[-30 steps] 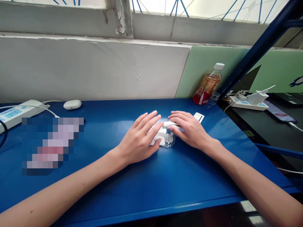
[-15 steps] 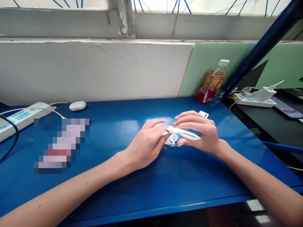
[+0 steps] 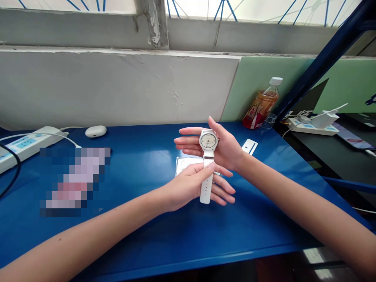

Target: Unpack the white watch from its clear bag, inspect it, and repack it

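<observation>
A white wristwatch with a round pale dial faces me, its strap hanging straight down. My left hand pinches the strap between thumb and index finger, while its other fingers stretch out behind. Behind the watch case is my right hand, palm toward me, thumb up and fingers extended to the left. The case lies against or just before those fingers; I cannot tell whether they touch. Partly covered by my left hand, a white packet or card lies on the blue table.
A small white card with a dark stripe lies beyond my right wrist. Left are a power strip, a white earbud case and a blurred-out phone. A drink bottle leans at the back right, near a blue post.
The watch has turned from edge-on to dial facing me, strap down. My right hand has opened and turned palm toward me; the packet on the table shows more.
</observation>
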A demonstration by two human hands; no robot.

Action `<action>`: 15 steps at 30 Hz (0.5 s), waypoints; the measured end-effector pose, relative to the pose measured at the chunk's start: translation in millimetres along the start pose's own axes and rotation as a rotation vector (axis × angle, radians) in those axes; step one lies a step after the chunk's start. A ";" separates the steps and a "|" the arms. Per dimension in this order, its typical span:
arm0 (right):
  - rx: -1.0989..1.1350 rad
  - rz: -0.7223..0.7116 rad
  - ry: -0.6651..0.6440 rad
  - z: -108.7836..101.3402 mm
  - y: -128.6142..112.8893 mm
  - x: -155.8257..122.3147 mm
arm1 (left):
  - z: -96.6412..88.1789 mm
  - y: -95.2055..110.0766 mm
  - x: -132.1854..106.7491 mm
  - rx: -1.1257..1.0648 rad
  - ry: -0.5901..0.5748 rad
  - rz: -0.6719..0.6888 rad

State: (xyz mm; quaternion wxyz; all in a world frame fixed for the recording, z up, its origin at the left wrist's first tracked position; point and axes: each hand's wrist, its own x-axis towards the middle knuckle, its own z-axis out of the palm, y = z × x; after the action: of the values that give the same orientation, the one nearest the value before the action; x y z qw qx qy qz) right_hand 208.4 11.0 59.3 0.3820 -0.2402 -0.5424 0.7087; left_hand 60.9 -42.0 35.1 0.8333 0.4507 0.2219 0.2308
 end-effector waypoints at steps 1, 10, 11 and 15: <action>0.041 0.019 -0.009 1.5 -1.2 3.9 | -1.2 1.1 0.2 -0.039 0.017 0.000; 0.293 0.073 0.002 -4.0 16.7 6.5 | -7.9 3.3 1.5 -0.094 0.225 -0.100; 0.310 0.085 0.016 -3.9 18.7 6.5 | -7.2 3.8 1.0 -0.119 0.216 -0.118; 0.305 0.138 0.071 -3.0 21.9 8.5 | -5.4 4.4 -0.8 -0.217 0.130 -0.117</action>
State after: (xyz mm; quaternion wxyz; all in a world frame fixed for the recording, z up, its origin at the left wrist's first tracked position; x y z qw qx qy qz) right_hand 199.5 17.0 38.2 0.3833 -0.2409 -0.3971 0.7984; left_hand 56.3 -36.8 36.3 0.8729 0.3284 0.2753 0.2331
